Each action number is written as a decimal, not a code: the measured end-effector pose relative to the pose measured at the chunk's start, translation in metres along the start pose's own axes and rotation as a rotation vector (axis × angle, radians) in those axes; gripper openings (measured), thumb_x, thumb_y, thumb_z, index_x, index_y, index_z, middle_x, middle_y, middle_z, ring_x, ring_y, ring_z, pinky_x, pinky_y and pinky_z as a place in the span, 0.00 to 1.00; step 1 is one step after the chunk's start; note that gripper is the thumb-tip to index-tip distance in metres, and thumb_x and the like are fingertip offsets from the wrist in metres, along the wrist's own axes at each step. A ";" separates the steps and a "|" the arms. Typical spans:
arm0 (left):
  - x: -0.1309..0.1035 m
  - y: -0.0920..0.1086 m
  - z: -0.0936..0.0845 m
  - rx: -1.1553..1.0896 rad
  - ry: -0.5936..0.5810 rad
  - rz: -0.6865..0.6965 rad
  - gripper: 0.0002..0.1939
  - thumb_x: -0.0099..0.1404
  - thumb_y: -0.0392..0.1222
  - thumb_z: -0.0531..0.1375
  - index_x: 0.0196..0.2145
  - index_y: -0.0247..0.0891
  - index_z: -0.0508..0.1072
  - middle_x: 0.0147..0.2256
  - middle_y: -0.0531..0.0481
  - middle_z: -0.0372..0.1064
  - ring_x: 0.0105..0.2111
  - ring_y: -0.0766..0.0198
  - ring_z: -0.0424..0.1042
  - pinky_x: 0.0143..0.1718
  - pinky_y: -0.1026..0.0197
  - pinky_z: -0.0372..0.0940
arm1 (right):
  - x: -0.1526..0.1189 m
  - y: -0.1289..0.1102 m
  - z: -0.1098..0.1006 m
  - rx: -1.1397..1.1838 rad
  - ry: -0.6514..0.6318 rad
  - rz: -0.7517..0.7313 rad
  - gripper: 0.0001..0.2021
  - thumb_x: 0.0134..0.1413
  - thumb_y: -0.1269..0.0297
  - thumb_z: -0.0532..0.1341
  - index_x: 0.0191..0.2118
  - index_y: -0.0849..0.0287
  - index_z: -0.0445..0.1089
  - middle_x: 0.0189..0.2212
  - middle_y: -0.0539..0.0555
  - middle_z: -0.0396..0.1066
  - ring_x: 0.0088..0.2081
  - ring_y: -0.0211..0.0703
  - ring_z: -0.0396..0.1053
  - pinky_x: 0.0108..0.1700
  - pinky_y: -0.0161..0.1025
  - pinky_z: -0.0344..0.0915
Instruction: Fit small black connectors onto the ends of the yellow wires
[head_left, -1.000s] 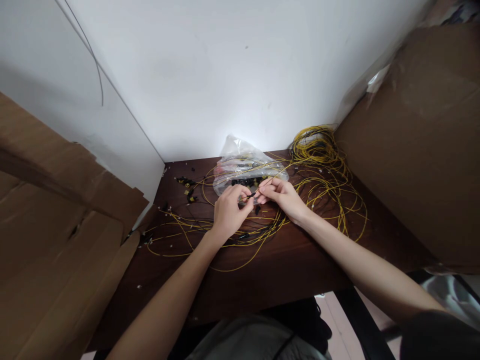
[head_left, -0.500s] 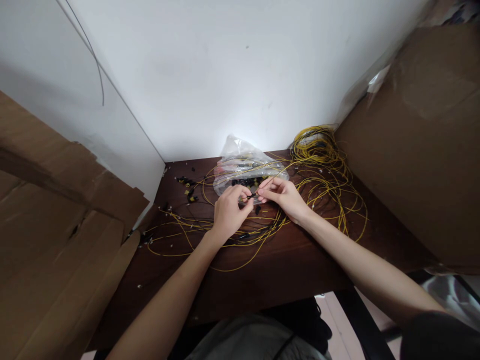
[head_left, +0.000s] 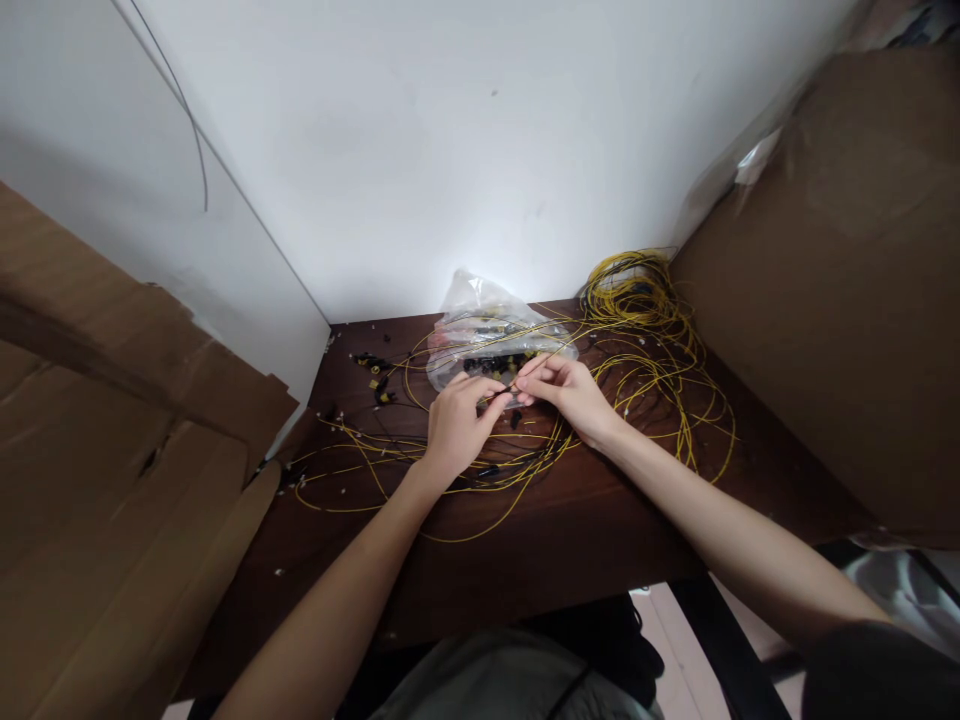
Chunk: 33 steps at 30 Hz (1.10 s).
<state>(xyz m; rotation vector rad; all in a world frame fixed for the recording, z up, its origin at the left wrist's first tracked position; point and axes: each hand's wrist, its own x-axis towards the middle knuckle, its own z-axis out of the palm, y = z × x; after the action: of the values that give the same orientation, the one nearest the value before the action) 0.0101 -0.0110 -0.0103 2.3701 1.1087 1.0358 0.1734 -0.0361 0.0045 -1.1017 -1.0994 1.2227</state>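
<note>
Thumb and fingers of my left hand [head_left: 465,415] pinch a small black piece [head_left: 505,391], mostly covered by the fingertips; it looks like a cable connector. Close against it, my right hand [head_left: 562,395] is closed on the end of a thin yellow wire [head_left: 556,348]. The fingertips of both hands nearly meet over the front of a clear plastic bag [head_left: 480,300], which holds black and yellow connectors [head_left: 499,365]. Below the hands, a bundle of yellow and black wires [head_left: 517,465] runs across the dark brown table [head_left: 570,540].
A coil of yellow wire [head_left: 630,285] lies at the back right, with looser loops in front. Several black and yellow connectors [head_left: 379,385] and white bits are scattered at left. Cardboard [head_left: 112,480] stands on the left, a big cardboard box [head_left: 832,300] on the right, a white wall [head_left: 450,140] behind.
The fingers of my left hand have slid slightly along the black piece and now cover more of it. My right hand stays almost still.
</note>
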 end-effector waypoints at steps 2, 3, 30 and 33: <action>0.000 0.000 0.000 -0.007 -0.001 0.005 0.06 0.61 0.40 0.57 0.33 0.39 0.74 0.28 0.52 0.71 0.30 0.65 0.64 0.29 0.64 0.57 | 0.000 0.001 0.000 0.007 -0.006 0.003 0.13 0.39 0.62 0.69 0.29 0.62 0.67 0.23 0.50 0.71 0.24 0.33 0.69 0.29 0.33 0.66; 0.000 0.000 0.000 -0.008 -0.002 0.006 0.06 0.62 0.40 0.57 0.32 0.39 0.74 0.29 0.52 0.71 0.30 0.65 0.64 0.29 0.64 0.58 | 0.001 0.001 0.000 0.014 -0.009 0.005 0.13 0.39 0.62 0.68 0.29 0.62 0.67 0.23 0.50 0.72 0.24 0.33 0.69 0.29 0.33 0.66; 0.000 -0.001 0.001 -0.020 0.036 0.023 0.06 0.61 0.39 0.57 0.31 0.38 0.74 0.27 0.52 0.70 0.30 0.65 0.64 0.30 0.63 0.58 | 0.000 0.002 0.000 0.031 -0.013 -0.005 0.12 0.42 0.61 0.66 0.30 0.61 0.66 0.23 0.50 0.71 0.25 0.34 0.69 0.29 0.34 0.66; 0.001 -0.001 0.001 -0.020 0.031 0.019 0.06 0.61 0.39 0.57 0.31 0.38 0.73 0.26 0.52 0.69 0.29 0.65 0.64 0.30 0.63 0.58 | 0.000 0.002 0.000 0.039 -0.006 -0.005 0.12 0.42 0.60 0.67 0.31 0.61 0.65 0.23 0.50 0.71 0.25 0.34 0.69 0.28 0.33 0.66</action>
<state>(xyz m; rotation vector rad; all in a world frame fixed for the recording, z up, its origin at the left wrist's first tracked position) 0.0108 -0.0102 -0.0111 2.3613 1.0830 1.0885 0.1732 -0.0357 0.0026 -1.0657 -1.0773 1.2396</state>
